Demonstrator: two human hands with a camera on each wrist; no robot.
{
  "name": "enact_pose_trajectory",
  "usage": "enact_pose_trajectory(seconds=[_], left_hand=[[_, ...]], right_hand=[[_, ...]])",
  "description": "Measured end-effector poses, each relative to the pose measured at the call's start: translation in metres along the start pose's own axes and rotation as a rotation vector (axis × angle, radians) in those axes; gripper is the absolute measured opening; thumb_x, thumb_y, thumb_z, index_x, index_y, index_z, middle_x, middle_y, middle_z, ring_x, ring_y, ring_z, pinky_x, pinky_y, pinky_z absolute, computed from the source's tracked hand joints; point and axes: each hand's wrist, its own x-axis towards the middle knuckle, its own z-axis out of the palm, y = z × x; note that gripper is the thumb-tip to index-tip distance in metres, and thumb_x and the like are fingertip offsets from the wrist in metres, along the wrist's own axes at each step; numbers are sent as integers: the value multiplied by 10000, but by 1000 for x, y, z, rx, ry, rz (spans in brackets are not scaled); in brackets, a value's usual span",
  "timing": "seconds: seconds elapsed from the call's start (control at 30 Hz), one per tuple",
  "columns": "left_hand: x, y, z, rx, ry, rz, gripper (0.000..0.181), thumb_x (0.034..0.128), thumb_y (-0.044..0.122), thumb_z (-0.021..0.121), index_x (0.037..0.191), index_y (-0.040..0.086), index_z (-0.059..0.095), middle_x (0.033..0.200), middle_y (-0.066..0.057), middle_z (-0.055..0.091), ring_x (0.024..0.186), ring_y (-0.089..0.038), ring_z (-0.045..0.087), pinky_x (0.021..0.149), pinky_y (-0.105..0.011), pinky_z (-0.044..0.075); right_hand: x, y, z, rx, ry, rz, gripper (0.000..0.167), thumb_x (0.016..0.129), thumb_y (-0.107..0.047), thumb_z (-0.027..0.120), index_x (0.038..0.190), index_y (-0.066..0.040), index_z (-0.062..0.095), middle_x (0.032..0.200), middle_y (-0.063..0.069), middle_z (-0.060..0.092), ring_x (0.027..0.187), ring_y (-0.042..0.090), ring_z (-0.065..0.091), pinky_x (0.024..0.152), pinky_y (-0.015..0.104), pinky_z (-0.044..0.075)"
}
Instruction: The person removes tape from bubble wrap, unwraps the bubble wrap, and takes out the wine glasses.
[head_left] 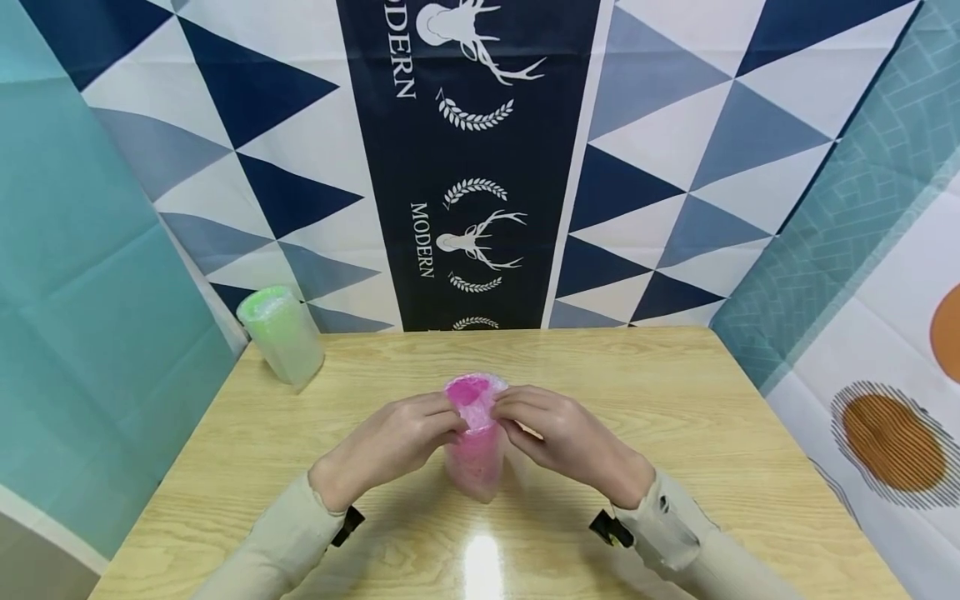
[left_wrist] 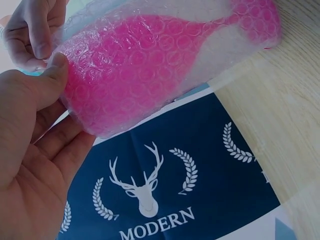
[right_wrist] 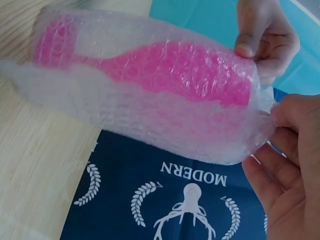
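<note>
At the table (head_left: 637,392), left hand (head_left: 397,439) and right hand (head_left: 562,433) clamp their fingers on bubble wrap (right_wrist: 125,120) around the pink goblet (left_wrist: 145,55) between them. Adjusting the wrap's rim seems underway; next needs gentle, even tension.

Goblet (left_wrist: 135,60): bright, even pink
Bubble wrap (right_wrist: 70,92): clear to milky white, dotted all over with round bubbles
Wrapped cup (head_left: 288,342): light green at the top, fading to whitish below
Table (head_left: 637,417): pale yellow-tan with wood grain
Sleeves (head_left: 262,542): plain beige
Wrist cameras (head_left: 347,527): black
Stag panel (head_left: 480,150): near-black navy, printed white with stag heads, leafy sprigs and "MODERN"
Triangle panels (head_left: 637,183): navy, grey-blue and white triangles
Left cloth (head_left: 112,292): plain teal
Right border (head_left: 885,192): teal with paler brick-like lines
White cloth (head_left: 885,333): orange-brown discs, one ringed by dark stripes
</note>
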Motion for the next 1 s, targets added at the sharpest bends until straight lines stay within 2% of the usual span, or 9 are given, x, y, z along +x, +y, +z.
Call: enact_pose_trajectory(seconds=[0.17,0.3,0.47,0.6,0.77,0.9,1.0], left_hand=[[-1,0,0,-29,0,1,168,876,65,808,1024,116,746,997,33,723,946,-76,703,910,-180,575],[-1,-1,-1,-29,2,0,166,875,83,810,1029,113,755,1008,26,729,960,-91,712,920,-196,578],[-1,0,-1,-47,-12,-29,200,883,91,805,1071,100,736,1035,16,736,991,-106,718,927,-217,584],[-2,2,1,-59,-9,-50,355,887,102,809,1211,72,667,1132,-23,725,1050,-133,715,943,-242,587],[-3,2,5,10,7,-28,644,860,173,847,1419,33,558,1377,-124,631,1234,-238,658,1055,-332,547],[-1,3,6,38,16,-20,699,861,190,842,1467,31,531,1458,-149,587,1300,-271,618,1092,-379,523],[-1,3,6,50,18,-19,674,863,185,841,1454,37,554,1440,-140,609,1298,-265,618,1094,-387,522]], right_hand=[[-4,4,-3,-15,19,-4,136,962,-22,667,1069,19,740,1069,117,774,1008,238,753,926,325,612],[-7,7,-8,-47,43,26,211,1034,-108,563,1074,13,732,1057,107,774,995,227,755,909,328,618],[-12,8,-12,-61,79,68,205,1028,-113,553,1069,-4,722,1056,100,772,1001,222,751,909,337,618],[-14,9,-13,-43,73,78,175,1003,-87,580,1077,-13,720,1069,99,770,1019,224,747,923,337,613],[-15,8,-13,-23,71,77,181,1008,-96,579,1083,-14,722,1076,101,769,1027,228,745,928,337,613],[-14,8,-12,-11,80,52,183,1002,-85,576,1076,-9,725,1068,106,770,1018,243,748,928,344,613],[-13,8,-10,-6,91,39,181,997,-78,576,1067,-8,728,1058,105,771,1008,249,749,925,349,614]])
